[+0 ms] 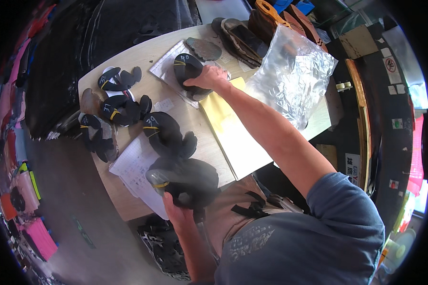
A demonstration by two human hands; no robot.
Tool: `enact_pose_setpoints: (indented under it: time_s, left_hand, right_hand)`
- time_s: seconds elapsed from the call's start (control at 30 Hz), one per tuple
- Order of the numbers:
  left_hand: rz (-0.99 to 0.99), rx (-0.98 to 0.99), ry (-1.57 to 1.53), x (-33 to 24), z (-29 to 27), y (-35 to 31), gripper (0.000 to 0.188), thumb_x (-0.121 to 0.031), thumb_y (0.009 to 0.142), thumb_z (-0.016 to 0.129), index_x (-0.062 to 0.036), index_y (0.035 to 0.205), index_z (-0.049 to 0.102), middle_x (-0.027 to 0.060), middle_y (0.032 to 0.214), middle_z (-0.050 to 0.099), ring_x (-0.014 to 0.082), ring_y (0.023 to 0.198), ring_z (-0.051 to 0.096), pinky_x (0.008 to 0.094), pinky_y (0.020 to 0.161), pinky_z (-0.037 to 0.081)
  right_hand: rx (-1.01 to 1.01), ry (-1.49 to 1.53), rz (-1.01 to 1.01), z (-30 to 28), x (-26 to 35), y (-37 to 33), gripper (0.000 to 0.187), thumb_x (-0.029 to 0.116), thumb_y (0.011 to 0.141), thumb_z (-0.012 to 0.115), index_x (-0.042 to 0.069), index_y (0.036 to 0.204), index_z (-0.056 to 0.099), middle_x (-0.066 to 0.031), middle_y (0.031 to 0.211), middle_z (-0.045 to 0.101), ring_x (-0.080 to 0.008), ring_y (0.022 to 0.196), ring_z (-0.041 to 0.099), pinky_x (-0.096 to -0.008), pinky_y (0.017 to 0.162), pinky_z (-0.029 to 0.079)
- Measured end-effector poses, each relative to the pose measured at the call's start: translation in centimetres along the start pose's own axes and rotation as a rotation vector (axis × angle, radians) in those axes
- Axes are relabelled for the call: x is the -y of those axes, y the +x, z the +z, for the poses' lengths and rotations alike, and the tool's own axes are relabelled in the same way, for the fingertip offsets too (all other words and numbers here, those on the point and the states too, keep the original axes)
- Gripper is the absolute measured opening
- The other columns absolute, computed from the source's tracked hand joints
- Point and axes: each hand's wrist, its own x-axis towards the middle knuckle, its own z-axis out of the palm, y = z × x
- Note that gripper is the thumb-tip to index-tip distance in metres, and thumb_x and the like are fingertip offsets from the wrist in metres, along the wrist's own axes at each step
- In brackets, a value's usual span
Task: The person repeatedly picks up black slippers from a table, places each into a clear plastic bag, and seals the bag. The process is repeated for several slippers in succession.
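Well, I have both hands occupied at the pale wooden counter. My left hand has its grip around the lower end of a large black bundle, thumb on the near edge, the other fingers hidden; the bundle sits over the counter's near edge, its yellow band toward the left, and overlaps the lined paper. My right hand reaches across the yellow pad, its grip narrowed on a curved black bundle at the far side; I cannot tell whether that one is lifted or resting on the white sheets below. A middle bundle of black sole-shaped pieces lies between the two, and three smaller bundles cluster at the left. Just beyond my right hand lies a grey-brown oval piece; a clear plastic bag covers the right side.
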Motion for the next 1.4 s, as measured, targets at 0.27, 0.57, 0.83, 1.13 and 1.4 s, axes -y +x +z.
enact_pose_setpoints:
  time_s: [0.27,0.57,0.83,1.13,1.4]
  left_hand:
    - [0.029,-0.033,-0.155,0.6,-0.4,1.5,0.053,-0.022,0.102,0.057,-0.0008,0.149,0.041,0.0159,0.14,0.057,0.0334,0.126,0.059,0.0506,0.107,0.05]
    - [0.062,-0.036,-0.112,0.8,-0.8,0.5,0.051,-0.018,0.102,0.055,-0.002,0.149,0.042,0.017,0.14,0.057,0.034,0.125,0.059,0.0507,0.107,0.049]
    - [0.094,-0.055,-0.078,-0.7,-1.0,-0.4,0.055,-0.02,0.101,0.055,-0.0004,0.15,0.041,0.0188,0.14,0.056,0.035,0.126,0.059,0.0511,0.107,0.05]
    - [0.075,-0.041,-0.044,-1.9,0.4,0.3,0.056,-0.03,0.106,0.046,0.0041,0.15,0.039,0.0197,0.145,0.052,0.0356,0.132,0.054,0.0495,0.112,0.044]
    - [0.035,0.242,-0.154,-2.5,2.9,1.1,0.066,-0.04,0.104,0.055,0.0028,0.152,0.039,0.0191,0.152,0.048,0.0367,0.138,0.049,0.0532,0.117,0.041]
  right_hand:
    - [0.063,0.16,0.111,0.5,0.1,0.0,0.114,0.074,0.056,0.085,0.006,0.143,0.056,-0.0143,0.143,0.058,-0.0325,0.136,0.052,-0.0404,0.11,0.04]
    - [-0.089,-0.023,0.043,2.2,1.3,-1.9,0.117,0.068,0.061,0.086,0.0,0.145,0.042,-0.019,0.139,0.061,-0.0342,0.137,0.051,-0.0486,0.112,0.036]
    - [-0.039,0.087,-0.018,1.8,0.0,-0.8,0.085,0.058,0.061,0.089,0.009,0.128,0.069,-0.0149,0.125,0.071,-0.0312,0.124,0.063,-0.0473,0.109,0.041]
    - [-0.269,0.271,-0.245,1.7,-0.7,-5.6,0.066,0.055,0.07,0.085,0.005,0.111,0.075,-0.0149,0.1,0.076,-0.0283,0.094,0.072,-0.0428,0.087,0.054]
    - [-0.081,0.461,-0.657,1.6,-4.7,-19.1,0.061,0.044,0.073,0.092,0.0,0.112,0.072,-0.0122,0.098,0.069,-0.0221,0.089,0.068,-0.0376,0.077,0.054]
